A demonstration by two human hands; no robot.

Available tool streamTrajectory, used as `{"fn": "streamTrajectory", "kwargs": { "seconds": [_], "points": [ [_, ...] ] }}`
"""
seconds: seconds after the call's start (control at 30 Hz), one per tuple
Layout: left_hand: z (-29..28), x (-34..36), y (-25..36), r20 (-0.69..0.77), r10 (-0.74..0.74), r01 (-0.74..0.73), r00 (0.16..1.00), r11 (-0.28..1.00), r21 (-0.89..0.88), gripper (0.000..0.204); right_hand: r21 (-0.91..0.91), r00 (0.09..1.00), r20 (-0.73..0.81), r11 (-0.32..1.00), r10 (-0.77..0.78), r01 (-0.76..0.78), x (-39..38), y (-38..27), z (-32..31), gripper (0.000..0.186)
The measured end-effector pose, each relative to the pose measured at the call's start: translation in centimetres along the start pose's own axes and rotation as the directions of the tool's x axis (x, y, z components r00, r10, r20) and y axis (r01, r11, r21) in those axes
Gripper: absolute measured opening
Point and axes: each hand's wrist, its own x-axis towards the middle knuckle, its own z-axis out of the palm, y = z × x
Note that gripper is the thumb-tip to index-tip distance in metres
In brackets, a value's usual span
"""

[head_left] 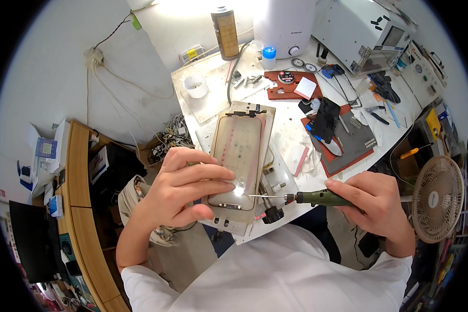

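Observation:
A phone screen panel (238, 143) with a dark rim and a flex cable at its far end lies on a flat metal plate (267, 122) at the front of the bench. My left hand (179, 184) rests over the panel's near left part, its fingers stretched out and holding nothing. In my right hand (372, 203) is a green pen-shaped rotary tool (322, 197), gripped from the right. Its thin metal shaft points left, and the tip is over the panel's near right edge beside a bright glare. Whether the tip touches the panel I cannot tell.
A metal fixture with a black knob (273, 214) sits right of the plate. Beyond are a grey mat (356, 138) with loose parts, a red-brown tray (281, 93), a white cup (195, 86) and a spray can (224, 34). A fan (437, 200) stands at the right.

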Motion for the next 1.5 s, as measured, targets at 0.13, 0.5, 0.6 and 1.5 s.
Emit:
{"fn": "streamTrajectory", "kwargs": {
  "seconds": [0.13,0.5,0.6,1.5],
  "points": [
    [0.1,-0.2,0.0,-0.003,0.006,-0.006,1.0,0.999,0.031,0.067,-0.01,0.999,0.005,0.999,0.034,-0.034,-0.2,-0.5,-0.1,0.049],
    [0.0,0.2,-0.2,0.008,0.013,-0.013,1.0,0.999,0.036,0.065,-0.012,1.0,0.024,1.0,0.018,-0.018,-0.5,-1.1,-0.1,0.05],
    [0.0,0.2,-0.2,0.009,0.017,-0.018,1.0,0.999,0.045,0.065,0.0,1.0,0.017,1.0,0.021,-0.021,-0.6,-1.3,0.0,0.051],
    [-0.3,1.2,1.2,0.01,-0.1,0.1,0.995,0.995,0.0,0.052,-0.035,0.998,0.003,0.997,0.067,-0.067,0.4,-1.6,0.0,0.048]
  ]
}}
